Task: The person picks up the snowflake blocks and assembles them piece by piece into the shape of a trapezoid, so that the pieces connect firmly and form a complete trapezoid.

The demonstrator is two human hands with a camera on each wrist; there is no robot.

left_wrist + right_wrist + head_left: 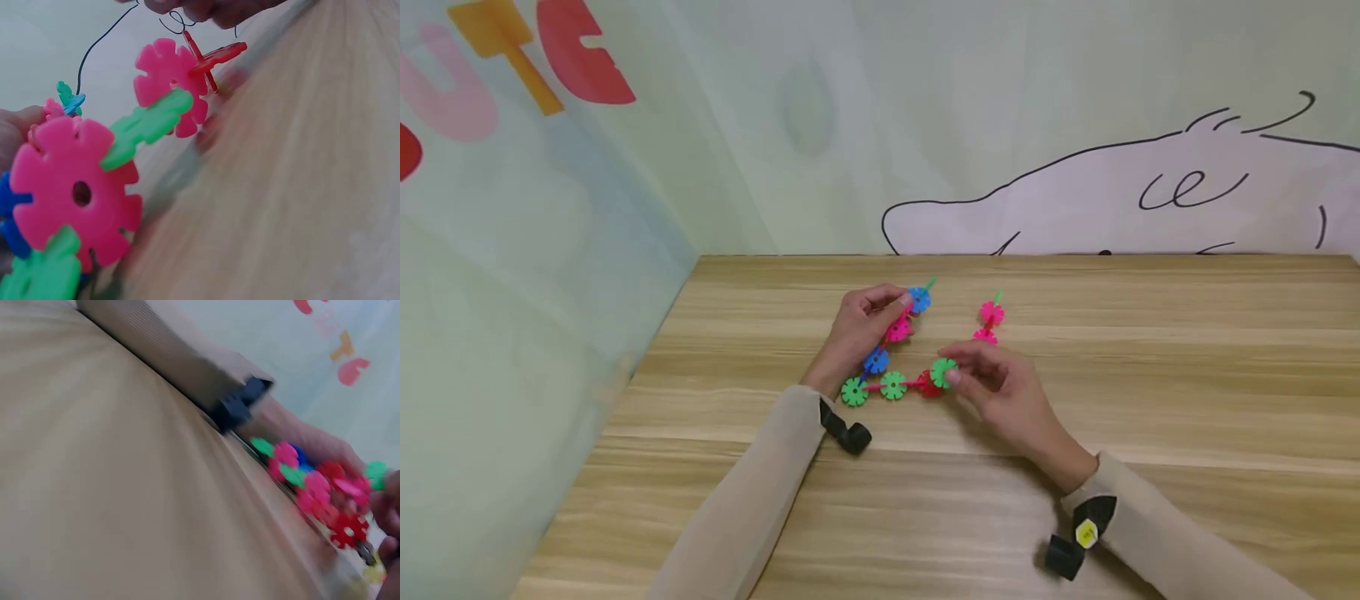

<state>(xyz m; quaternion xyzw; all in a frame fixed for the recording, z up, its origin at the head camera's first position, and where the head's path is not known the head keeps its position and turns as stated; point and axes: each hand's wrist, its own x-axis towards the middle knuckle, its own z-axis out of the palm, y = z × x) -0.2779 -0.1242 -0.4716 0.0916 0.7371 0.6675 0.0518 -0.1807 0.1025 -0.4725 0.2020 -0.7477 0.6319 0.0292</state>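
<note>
A chain of slotted plastic snowflake discs in pink, blue, green and red bends across the middle of the table. My left hand pinches its upper left stretch, at a blue disc and a pink disc. At the near corner, a green disc links to another green disc and a red disc. My right hand pinches a green disc by the red one. Beyond its fingers stands a pink disc. In the left wrist view, a large pink disc is close up.
The wood-grain table ends at a printed backdrop behind and a pale wall at the left. Black wrist cameras sit on both sleeves, one on the left sleeve and one on the right sleeve.
</note>
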